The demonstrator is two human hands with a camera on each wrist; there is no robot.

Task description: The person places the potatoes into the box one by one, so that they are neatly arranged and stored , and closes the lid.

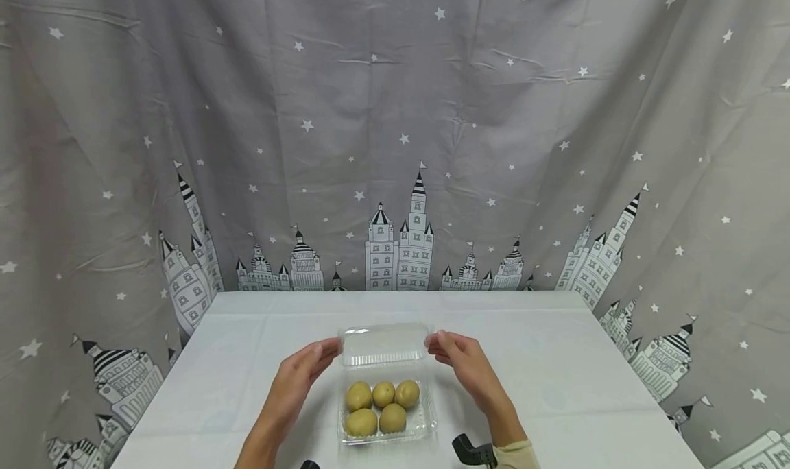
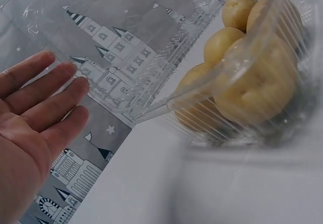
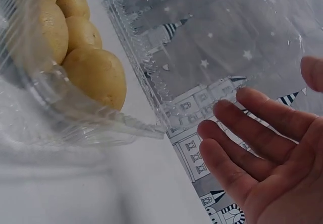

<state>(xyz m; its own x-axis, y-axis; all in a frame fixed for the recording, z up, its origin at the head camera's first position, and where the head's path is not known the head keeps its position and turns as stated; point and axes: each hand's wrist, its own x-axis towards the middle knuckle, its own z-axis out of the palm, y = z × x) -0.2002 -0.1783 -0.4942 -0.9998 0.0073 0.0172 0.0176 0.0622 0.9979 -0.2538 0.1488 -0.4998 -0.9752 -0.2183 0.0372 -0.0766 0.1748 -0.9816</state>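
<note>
A clear plastic clamshell box (image 1: 426, 424) stands on the table with its lid (image 1: 384, 345) raised at the back. Several yellow potatoes (image 1: 361, 422) lie in its base in two rows. My left hand (image 1: 302, 369) is at the lid's left edge, and the left wrist view shows its fingers (image 2: 55, 103) extended, tips close against the clear plastic. At the lid's right edge is my right hand (image 1: 465, 363); its fingers (image 3: 252, 128) are also stretched out, with the tips by the lid. Whether the fingertips press on the plastic is hard to tell.
A white-covered table (image 1: 555, 359) surrounds the box. Behind and beside it hangs a grey curtain (image 1: 395, 112) printed with stars and castles. A black strap piece (image 1: 474, 450) sits at the right wrist, by a light sleeve (image 1: 517, 454).
</note>
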